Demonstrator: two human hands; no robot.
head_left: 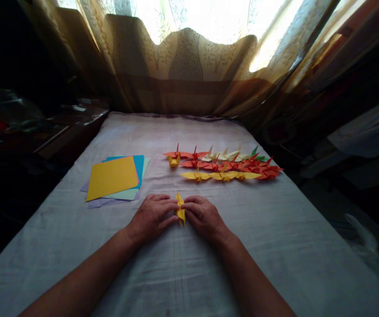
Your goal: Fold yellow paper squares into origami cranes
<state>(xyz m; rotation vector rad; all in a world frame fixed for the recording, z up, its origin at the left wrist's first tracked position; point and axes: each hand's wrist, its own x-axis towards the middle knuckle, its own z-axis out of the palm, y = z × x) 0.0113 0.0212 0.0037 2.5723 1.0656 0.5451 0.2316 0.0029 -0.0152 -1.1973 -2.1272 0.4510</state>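
A small yellow origami crane [180, 216] stands narrow and upright between my hands on the cloth-covered surface. My left hand [152, 216] pinches it from the left, with fingertips on its folded side. From the right, the fingertips of my right hand [206, 217] close on its middle. The fingers cover part of the folds. Beyond my hands, finished paper cranes stand in rows: yellow cranes [223, 176] in front, red cranes [214, 165] behind them, then cream cranes [224, 155] and a green crane [256, 155]. One separate yellow folded piece [174, 161] sits at the rows' left end.
To the left lies a loose stack of square paper sheets, a yellow sheet [113, 178] on top, with blue, pale green and lilac ones below. A white checked cloth [189, 273] covers the surface. Patterned curtains [189, 57] hang at its far edge.
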